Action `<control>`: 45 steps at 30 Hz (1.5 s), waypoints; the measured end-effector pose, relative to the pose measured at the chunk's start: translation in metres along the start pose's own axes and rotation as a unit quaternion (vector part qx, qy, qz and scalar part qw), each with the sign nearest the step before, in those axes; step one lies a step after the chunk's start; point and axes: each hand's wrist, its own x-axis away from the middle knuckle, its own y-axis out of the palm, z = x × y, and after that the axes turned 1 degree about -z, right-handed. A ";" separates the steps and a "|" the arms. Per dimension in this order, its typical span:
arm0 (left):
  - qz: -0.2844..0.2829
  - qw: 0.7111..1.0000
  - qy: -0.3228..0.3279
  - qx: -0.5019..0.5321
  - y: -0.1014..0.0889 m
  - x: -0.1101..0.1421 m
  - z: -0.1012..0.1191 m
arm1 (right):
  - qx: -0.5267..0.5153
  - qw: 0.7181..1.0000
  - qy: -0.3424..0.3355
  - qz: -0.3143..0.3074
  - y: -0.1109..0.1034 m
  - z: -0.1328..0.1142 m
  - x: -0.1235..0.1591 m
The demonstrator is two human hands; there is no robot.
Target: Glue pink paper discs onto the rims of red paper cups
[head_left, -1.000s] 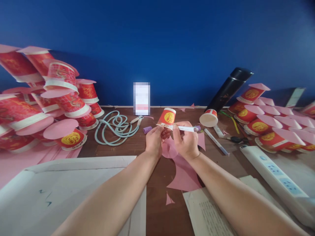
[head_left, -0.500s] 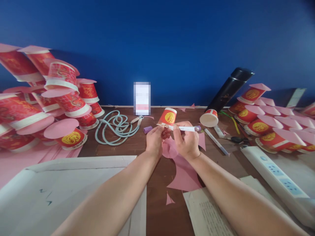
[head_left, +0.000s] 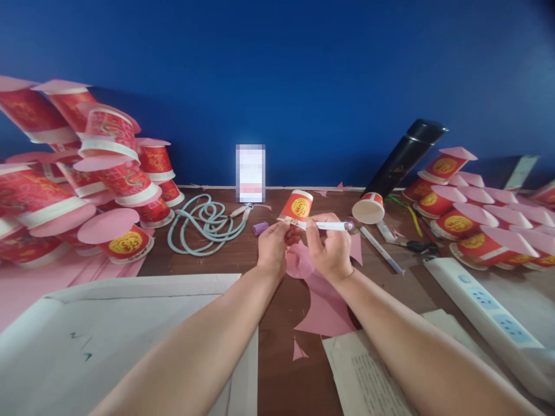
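Fingers of my left hand point(head_left: 274, 247) are closed on the white rim of a red paper cup point(head_left: 297, 205) with a round gold emblem. Dark marks run along that rim. In my right hand point(head_left: 332, 248) is a white marker point(head_left: 332, 226), gripped like a pen, with its tip end at the cup's rim. A purple marker cap point(head_left: 260, 228) lies on the table left of the cup. Below my hands are a pink paper disc point(head_left: 299, 263) and a cut pink paper sheet point(head_left: 327, 306). Another paper cup point(head_left: 368, 211) lies on its side at the right.
Stacked red cups with pink paper discs point(head_left: 117, 182) rise at the left; more cups with pink paper tops point(head_left: 459, 222) stand right. Around are a coiled light-blue cord point(head_left: 208, 231), a blurred upright phone-like screen point(head_left: 250, 173), a leaning black flask point(head_left: 403, 159), and a power strip point(head_left: 485, 306).
Barely anything differs. The cup and the marker have shifted slightly to the right, and dark marks along the rim look a little different. Both arms keep their places.
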 end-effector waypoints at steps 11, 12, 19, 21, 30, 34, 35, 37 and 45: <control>-0.001 1.000 0.000 0.001 0.000 0.001 0.000 | -0.002 1.000 0.000 0.001 0.000 0.000 -0.001; 0.000 1.000 -0.001 0.000 0.000 0.001 0.000 | -0.002 1.000 0.000 0.001 0.000 0.000 -0.001; -0.012 1.000 0.004 -0.010 -0.002 0.001 0.000 | 0.011 1.000 0.001 0.001 -0.001 -0.001 -0.001; -0.010 1.000 0.004 -0.012 -0.002 0.001 0.000 | 0.010 1.000 -0.001 0.001 -0.001 -0.001 -0.001; -0.015 1.000 0.004 -0.015 -0.001 0.001 0.000 | -0.001 1.000 -0.006 0.010 -0.002 -0.001 -0.003; -0.016 1.000 0.004 -0.010 -0.002 0.001 -0.001 | -0.001 1.000 0.001 0.010 -0.001 0.000 -0.003; -0.016 1.000 0.004 -0.010 -0.002 0.001 -0.001 | -0.001 1.000 0.002 0.008 -0.001 0.000 -0.003; -0.017 1.000 0.004 -0.011 -0.002 0.001 -0.001 | -0.001 1.000 0.002 0.009 -0.001 0.000 -0.003; -0.016 1.000 0.005 -0.019 -0.003 0.000 -0.001 | -0.002 1.000 0.008 0.012 -0.001 0.001 -0.004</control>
